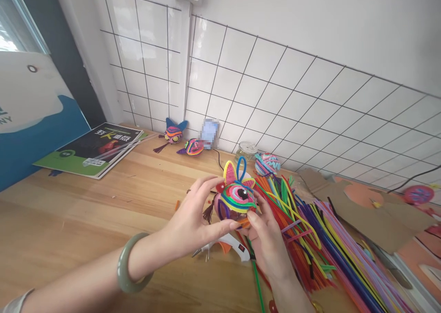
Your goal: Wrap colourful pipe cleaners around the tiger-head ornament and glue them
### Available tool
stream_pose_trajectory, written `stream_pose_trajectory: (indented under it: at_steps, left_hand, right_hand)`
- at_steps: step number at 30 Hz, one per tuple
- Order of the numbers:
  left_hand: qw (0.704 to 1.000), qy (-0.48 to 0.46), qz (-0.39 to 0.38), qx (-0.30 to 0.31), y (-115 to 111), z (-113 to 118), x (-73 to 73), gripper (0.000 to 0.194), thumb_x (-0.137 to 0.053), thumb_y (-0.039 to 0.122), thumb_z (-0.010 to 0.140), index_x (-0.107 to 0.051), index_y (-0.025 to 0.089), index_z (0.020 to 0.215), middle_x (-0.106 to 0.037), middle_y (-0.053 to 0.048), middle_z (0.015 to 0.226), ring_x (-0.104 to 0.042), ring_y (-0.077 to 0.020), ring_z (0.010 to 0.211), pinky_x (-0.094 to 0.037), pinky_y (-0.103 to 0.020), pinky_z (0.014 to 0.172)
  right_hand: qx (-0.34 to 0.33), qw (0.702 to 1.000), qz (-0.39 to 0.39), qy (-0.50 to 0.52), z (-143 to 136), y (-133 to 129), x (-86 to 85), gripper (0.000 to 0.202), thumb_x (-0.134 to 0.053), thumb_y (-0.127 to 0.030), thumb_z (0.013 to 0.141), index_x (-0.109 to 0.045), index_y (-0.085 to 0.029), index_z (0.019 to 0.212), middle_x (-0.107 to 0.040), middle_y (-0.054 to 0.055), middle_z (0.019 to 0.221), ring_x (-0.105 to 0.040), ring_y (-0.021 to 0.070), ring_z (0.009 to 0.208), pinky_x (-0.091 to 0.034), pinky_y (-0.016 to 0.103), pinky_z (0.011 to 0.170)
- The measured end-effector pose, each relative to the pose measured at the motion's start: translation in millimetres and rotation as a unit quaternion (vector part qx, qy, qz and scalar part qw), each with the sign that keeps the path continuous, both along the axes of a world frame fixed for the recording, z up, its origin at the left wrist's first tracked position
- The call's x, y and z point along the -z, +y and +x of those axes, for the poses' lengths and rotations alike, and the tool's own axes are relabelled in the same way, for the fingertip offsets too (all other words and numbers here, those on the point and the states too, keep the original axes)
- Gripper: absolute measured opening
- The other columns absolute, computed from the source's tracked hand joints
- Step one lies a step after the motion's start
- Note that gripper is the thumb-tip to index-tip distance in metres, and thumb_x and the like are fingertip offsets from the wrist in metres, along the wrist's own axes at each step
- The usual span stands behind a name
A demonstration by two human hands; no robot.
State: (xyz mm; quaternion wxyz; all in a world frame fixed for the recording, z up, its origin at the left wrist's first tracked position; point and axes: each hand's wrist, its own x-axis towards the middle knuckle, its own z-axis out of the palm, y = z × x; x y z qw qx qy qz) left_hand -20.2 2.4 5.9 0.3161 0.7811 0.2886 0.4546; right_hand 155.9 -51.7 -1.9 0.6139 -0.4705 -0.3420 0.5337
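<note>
Between both hands, above the wooden table, is a round pipe-cleaner animal head (236, 197) with coloured stripes, a black eye, yellow-edged pink ears, a blue loop on top and a brown tassel. My left hand (198, 212), with a green bangle on its wrist, grips it from the left, thumb along the lower front. My right hand (265, 230) holds its right side, thumb on the lower front and fingers behind. Below the hands lies a white glue gun (237, 245), partly covered by them.
Loose pipe cleaners (310, 239) spread across the right side. At the wall stand finished striped heads (173, 131), a phone (209, 133), a glass jar (246, 150) and a striped ball (267, 164). Books (93, 150) lie at left, cardboard (375, 221) at right.
</note>
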Motion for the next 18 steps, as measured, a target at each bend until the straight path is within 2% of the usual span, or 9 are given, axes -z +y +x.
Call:
stream_pose_trajectory:
  at_steps: [3,5,7,9,12,18]
  left_hand:
    - [0.984,0.028,0.149,-0.098,-0.5,1.1,1.7,0.053,-0.075,0.041,0.079,-0.050,0.019,0.119,-0.050,-0.017,0.128,-0.043,-0.0347,0.130,-0.041,-0.055,0.103]
    - [0.965,0.035,0.230,-0.123,-2.1,2.9,3.0,0.034,-0.075,0.033,0.081,-0.055,0.019,0.105,-0.052,-0.015,0.123,-0.042,-0.0350,0.130,-0.040,-0.054,0.103]
    - [0.953,0.039,0.272,-0.128,-4.1,4.9,4.0,0.018,-0.073,0.025,0.083,-0.059,0.020,0.094,-0.056,-0.012,0.115,-0.048,-0.0319,0.122,-0.043,-0.048,0.097]
    - [0.950,0.045,0.283,-0.126,-5.8,6.7,4.8,0.009,-0.070,0.020,0.084,-0.062,0.020,0.087,-0.060,-0.009,0.104,-0.054,-0.0268,0.108,-0.045,-0.041,0.087]
    - [0.960,0.054,0.256,-0.103,-7.2,9.0,5.3,0.004,-0.064,0.017,0.088,-0.063,0.020,0.086,-0.064,-0.005,0.090,-0.057,-0.0199,0.086,-0.044,-0.036,0.077]
    - [0.974,0.050,0.211,-0.064,-9.0,12.3,3.6,0.012,-0.054,0.009,0.090,-0.061,0.018,0.089,-0.067,-0.005,0.084,-0.057,-0.0183,0.079,-0.044,-0.033,0.074]
  right_hand:
    - [0.043,0.998,0.020,-0.043,0.7,0.5,0.6,0.067,-0.074,-0.043,0.080,-0.041,-0.028,0.137,-0.061,0.010,0.134,-0.061,0.0285,0.120,-0.051,0.047,0.100]
    - [0.084,0.991,0.043,-0.091,-1.1,-0.5,-0.1,0.071,-0.075,-0.043,0.078,-0.040,-0.026,0.138,-0.061,0.011,0.133,-0.059,0.0278,0.122,-0.048,0.045,0.103]
    - [0.116,0.982,0.066,-0.137,-4.6,-2.8,-1.0,0.074,-0.074,-0.042,0.078,-0.037,-0.026,0.141,-0.060,0.012,0.133,-0.061,0.0278,0.119,-0.050,0.044,0.100]
    - [0.144,0.969,0.083,-0.181,-8.1,-5.7,-0.8,0.076,-0.073,-0.040,0.079,-0.034,-0.027,0.143,-0.058,0.013,0.134,-0.063,0.0279,0.115,-0.051,0.045,0.097]
    - [0.184,0.944,0.112,-0.252,-10.8,-9.3,2.1,0.080,-0.074,-0.036,0.077,-0.030,-0.027,0.143,-0.056,0.015,0.133,-0.062,0.0289,0.113,-0.050,0.048,0.096]
    - [0.220,0.901,0.145,-0.345,-10.7,-11.1,5.3,0.085,-0.076,-0.034,0.073,-0.030,-0.023,0.144,-0.052,0.020,0.134,-0.062,0.0331,0.111,-0.052,0.053,0.092]
